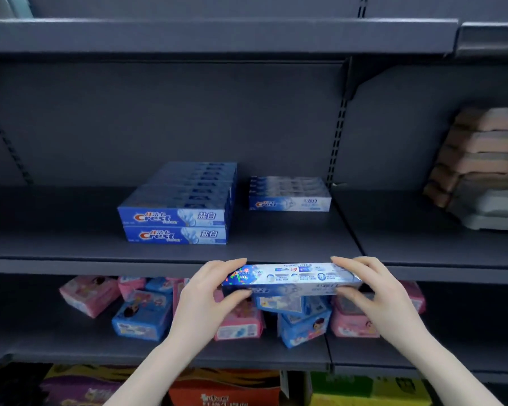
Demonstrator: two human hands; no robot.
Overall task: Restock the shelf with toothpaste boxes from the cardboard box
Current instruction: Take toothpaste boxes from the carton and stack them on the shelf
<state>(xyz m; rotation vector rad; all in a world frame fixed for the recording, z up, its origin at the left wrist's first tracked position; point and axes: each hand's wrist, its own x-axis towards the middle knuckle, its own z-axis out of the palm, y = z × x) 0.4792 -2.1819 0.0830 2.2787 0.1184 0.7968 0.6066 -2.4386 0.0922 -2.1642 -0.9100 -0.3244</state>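
Both hands, left hand [206, 291] and right hand [373, 288], are pinching the toothpaste box [291, 278] by its ends. Keeping it level, slide it onto the shelf [71, 247] by the pale stack [289, 194].

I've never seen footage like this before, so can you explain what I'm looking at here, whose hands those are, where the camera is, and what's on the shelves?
There is no machine here. One wide-angle camera sits on a person's head and looks forward and down, so the two bare arms coming up from the bottom are that person's own.

The left hand and the right hand each grip one end of a pale blue toothpaste box, held level in front of the edge of the dark store shelf.

On that shelf lie two groups of toothpaste boxes: a darker blue stack, two layers high, and to its right a paler low row. Further right stands a pile of blurred tan packs.

The shelf below holds pink and blue soft packs. The cardboard box is not in view.
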